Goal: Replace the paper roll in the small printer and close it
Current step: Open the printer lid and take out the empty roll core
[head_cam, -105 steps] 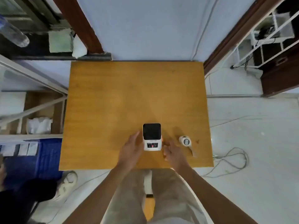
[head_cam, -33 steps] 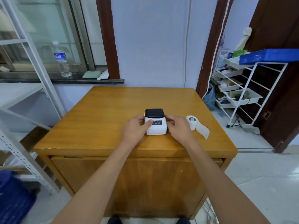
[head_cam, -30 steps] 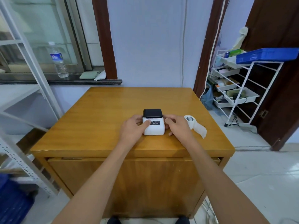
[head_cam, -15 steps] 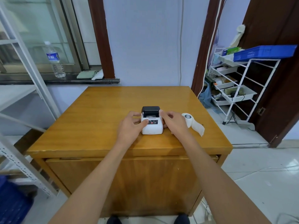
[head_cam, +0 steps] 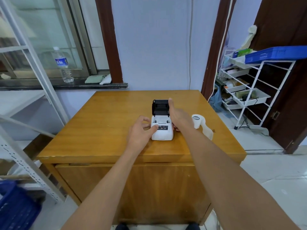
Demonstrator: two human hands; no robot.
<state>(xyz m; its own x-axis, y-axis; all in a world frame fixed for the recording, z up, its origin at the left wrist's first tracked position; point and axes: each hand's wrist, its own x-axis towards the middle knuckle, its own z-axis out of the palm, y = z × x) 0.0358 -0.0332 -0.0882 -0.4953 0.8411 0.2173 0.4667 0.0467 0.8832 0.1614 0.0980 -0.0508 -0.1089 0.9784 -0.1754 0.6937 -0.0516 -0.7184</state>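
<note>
A small white printer (head_cam: 162, 133) sits near the front middle of the wooden table (head_cam: 106, 127). Its black lid (head_cam: 160, 107) stands raised, showing the white paper bay behind the control panel. My left hand (head_cam: 141, 131) grips the printer's left side, thumb on the front panel. My right hand (head_cam: 177, 116) rests along the right side, with the thumb against the raised lid's right edge. A white paper roll (head_cam: 197, 121) with a loose tail lies on the table just right of my right hand.
A white wire rack (head_cam: 249, 90) with trays and a blue crate (head_cam: 275, 53) stands at the right. A water bottle (head_cam: 64, 65) is on the window sill at the left. A metal shelf frame (head_cam: 25, 161) flanks the table's left side.
The printer's black lid has swung up from shut to upright. My right hand moved up along the right side with the lid. My left hand kept hold of the body.
</note>
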